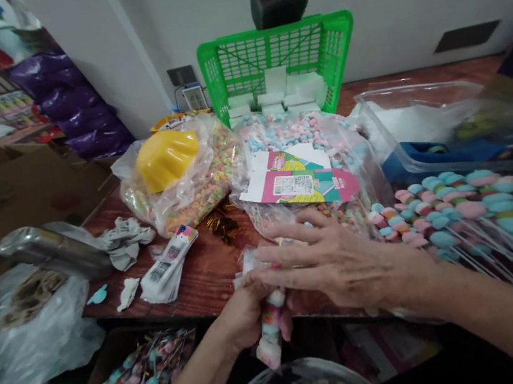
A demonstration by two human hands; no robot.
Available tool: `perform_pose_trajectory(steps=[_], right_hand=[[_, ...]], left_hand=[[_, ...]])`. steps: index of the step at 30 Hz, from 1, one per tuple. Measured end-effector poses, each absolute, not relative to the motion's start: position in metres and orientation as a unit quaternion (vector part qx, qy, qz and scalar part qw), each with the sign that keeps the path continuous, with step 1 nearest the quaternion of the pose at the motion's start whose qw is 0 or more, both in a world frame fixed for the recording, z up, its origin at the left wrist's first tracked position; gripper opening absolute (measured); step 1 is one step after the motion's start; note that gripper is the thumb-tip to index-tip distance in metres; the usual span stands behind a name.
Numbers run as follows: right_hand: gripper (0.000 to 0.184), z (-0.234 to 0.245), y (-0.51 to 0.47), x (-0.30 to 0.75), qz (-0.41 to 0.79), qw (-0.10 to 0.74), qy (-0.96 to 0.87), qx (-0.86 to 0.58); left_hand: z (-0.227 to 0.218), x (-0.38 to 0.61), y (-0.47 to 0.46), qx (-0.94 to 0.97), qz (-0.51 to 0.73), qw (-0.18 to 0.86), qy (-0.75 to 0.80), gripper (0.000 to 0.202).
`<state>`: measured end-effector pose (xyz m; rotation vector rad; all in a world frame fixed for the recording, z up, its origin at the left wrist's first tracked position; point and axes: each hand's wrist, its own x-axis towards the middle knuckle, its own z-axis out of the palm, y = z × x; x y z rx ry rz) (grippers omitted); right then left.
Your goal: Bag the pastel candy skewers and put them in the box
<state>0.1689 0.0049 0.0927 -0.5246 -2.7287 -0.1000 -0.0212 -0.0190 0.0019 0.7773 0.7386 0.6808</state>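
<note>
1. The left hand [244, 313] had its grip closed around a wrapped candy [270, 330], which tilted at the near edge of the table [207, 280].
2. The right hand [339, 267] reached over it, fingers extended; whether that grip pinched anything, I could not tell.
3. Marshmallow skewers [490, 197] lay in a pile on the right.
4. Printed sleeves [167, 279] lay left of the hands; a green basket [230, 40] stood behind.
</note>
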Motion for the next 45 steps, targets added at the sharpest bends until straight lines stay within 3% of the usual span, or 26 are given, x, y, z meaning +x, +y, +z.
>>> perform_pose_trajectory(steps=[4, 11, 13, 17, 19, 21, 26, 29, 31, 34, 37, 39, 42, 45], right_hand=[[0.037, 0.043, 0.002, 0.186, -0.057, 0.169, -0.971, -0.158], [0.014, 0.035, -0.018, 0.192, 0.009, 0.144, -0.969, -0.202], [0.011, 0.025, -0.022, 0.19, 0.041, 0.144, -0.952, -0.265], [0.018, 0.001, -0.026, 0.183, 0.146, 0.144, -0.892, -0.403], [0.023, -0.003, -0.026, 0.18, 0.171, 0.137, -0.869, -0.444], [0.021, 0.0, -0.028, 0.179, 0.126, 0.16, -0.869, -0.451], [0.029, 0.017, -0.038, 0.192, -0.052, 0.249, -0.917, -0.306], [0.024, 0.017, -0.043, 0.199, -0.039, 0.256, -0.939, -0.227], [0.022, 0.012, -0.044, 0.199, -0.002, 0.239, -0.945, -0.222], [0.021, 0.001, -0.043, 0.192, 0.077, 0.186, -0.933, -0.297], [0.021, -0.008, -0.035, 0.18, 0.191, 0.156, -0.887, -0.391], [0.024, -0.009, -0.026, 0.168, 0.262, 0.126, -0.863, -0.414], [0.025, -0.005, -0.007, 0.146, 0.291, 0.064, -0.865, -0.405], [0.024, 0.003, 0.019, 0.122, 0.271, 0.071, -0.891, -0.358]], left_hand=[[-0.005, -0.026, -0.016, 0.34, 0.19, 0.885, 0.255, 0.04], [-0.002, -0.016, -0.007, 0.442, 0.026, 0.871, 0.213, 0.049], [0.003, -0.018, -0.01, 0.538, 0.031, 0.804, 0.251, 0.047], [0.01, -0.02, -0.021, 0.768, 0.117, 0.506, 0.375, 0.024], [0.009, -0.018, -0.023, 0.796, 0.135, 0.434, 0.401, 0.022], [0.006, -0.015, -0.021, 0.755, 0.133, 0.489, 0.416, 0.025], [-0.007, -0.01, -0.013, 0.481, 0.091, 0.79, 0.37, 0.02], [-0.011, -0.01, -0.013, 0.408, 0.025, 0.864, 0.293, 0.021], [-0.009, -0.012, -0.013, 0.429, -0.003, 0.859, 0.278, 0.024], [0.0, -0.017, -0.016, 0.612, 0.043, 0.722, 0.321, 0.025], [0.009, -0.026, -0.025, 0.812, 0.099, 0.444, 0.366, 0.021], [0.009, -0.033, -0.034, 0.859, 0.09, 0.314, 0.394, 0.02], [0.0, -0.043, -0.044, 0.845, 0.104, 0.253, 0.459, 0.021], [-0.014, -0.057, -0.046, 0.778, 0.199, 0.324, 0.501, 0.019]])
